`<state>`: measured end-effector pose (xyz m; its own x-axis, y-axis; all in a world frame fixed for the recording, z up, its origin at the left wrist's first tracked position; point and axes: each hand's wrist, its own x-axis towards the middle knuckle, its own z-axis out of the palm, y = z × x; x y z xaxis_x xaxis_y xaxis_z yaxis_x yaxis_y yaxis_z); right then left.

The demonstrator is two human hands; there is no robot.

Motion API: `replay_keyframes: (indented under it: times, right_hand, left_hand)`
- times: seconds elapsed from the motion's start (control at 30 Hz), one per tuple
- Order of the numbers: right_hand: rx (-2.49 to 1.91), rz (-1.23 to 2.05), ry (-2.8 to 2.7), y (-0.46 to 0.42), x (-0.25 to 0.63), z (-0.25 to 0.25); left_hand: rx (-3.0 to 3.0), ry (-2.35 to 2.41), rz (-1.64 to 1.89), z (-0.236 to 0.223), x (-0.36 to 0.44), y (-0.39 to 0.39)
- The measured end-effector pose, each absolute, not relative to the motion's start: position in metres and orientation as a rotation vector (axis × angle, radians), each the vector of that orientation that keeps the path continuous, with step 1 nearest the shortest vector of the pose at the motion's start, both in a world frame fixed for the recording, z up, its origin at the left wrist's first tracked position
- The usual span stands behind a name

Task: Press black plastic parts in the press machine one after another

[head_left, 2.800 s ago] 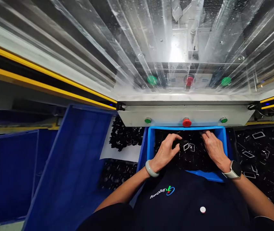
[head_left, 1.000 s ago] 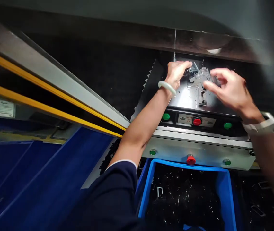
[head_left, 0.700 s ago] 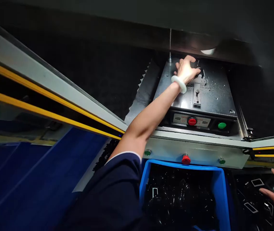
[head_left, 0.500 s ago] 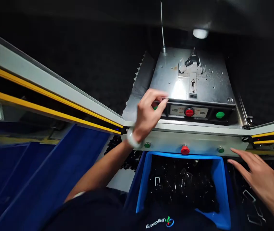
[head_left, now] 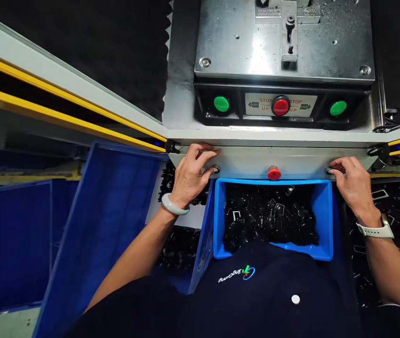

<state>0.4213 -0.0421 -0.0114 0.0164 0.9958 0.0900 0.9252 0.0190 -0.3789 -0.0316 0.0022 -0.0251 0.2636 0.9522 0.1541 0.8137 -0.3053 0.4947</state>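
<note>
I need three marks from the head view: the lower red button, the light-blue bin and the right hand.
Lower red button (head_left: 274, 173): head view, middle of its cap.
Light-blue bin (head_left: 322, 209): head view, inner wall.
Right hand (head_left: 356, 187): head view, back of the hand.

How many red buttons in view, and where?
2. One red button is on the label plate, between the two green buttons; the other is on the pale front panel, just above the blue bin, between left hand and right hand. Both unobstructed.

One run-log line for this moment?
left hand: at left front-panel button | right hand: at right front-panel button | blue bin: black parts inside
</note>
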Motion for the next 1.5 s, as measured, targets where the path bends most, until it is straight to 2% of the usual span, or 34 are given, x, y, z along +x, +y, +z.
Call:
replay_keyframes:
  times: [0.1, 0.17, 0.3, 0.37, 0.43, 0.53, 0.7, 0.87, 1.0, 1.27, 1.5]
  right_hand:
    - [-1.979, 0.135, -2.009, -0.064, 0.397, -0.010]
    - [-1.922, 0.184, -2.108, -0.085, 0.373, -0.013]
    - [-1.807, 0.487, -2.468, -0.119, 0.325, -0.034]
    - [-1.818, 0.523, -2.570, -0.125, 0.313, -0.046]
    - [-1.821, 0.542, -2.578, -0.125, 0.310, -0.052]
    - [-1.790, 0.695, -2.390, -0.120, 0.318, -0.046]
    - [-1.730, 1.074, -1.927, -0.116, 0.338, -0.022]
    - [-1.730, 1.167, -2.044, -0.116, 0.350, -0.006]
    - [-1.670, 1.209, -2.040, -0.112, 0.349, 0.013]
    - [-1.509, 0.852, -1.875, -0.095, 0.313, 0.043]
    - [-1.465, 0.905, -1.885, -0.075, 0.292, 0.038]
  left_hand:
    - [2.176, 1.745, 0.756, -0.019, -0.005, -0.022]
    - [2.169, 1.585, 0.763, -0.016, 0.022, -0.047]
    - [2.362, 0.853, 0.308, -0.023, 0.081, -0.099]
    - [2.398, 0.720, 0.145, -0.031, 0.098, -0.115]
    - [2.300, 0.745, 0.169, -0.039, 0.103, -0.120]
    - [1.838, 0.919, 0.389, -0.043, 0.093, -0.110]
    - [0.635, 0.948, 0.603, -0.038, 0.074, -0.087]
    - [0.233, 0.882, 0.707, -0.037, 0.075, -0.083]
    - [0.149, 0.871, 0.757, -0.035, 0.079, -0.080]
    - [0.344, 0.896, 0.809, -0.018, 0.087, -0.078]
    - [0.693, 0.986, 0.834, -0.005, 0.093, -0.078]
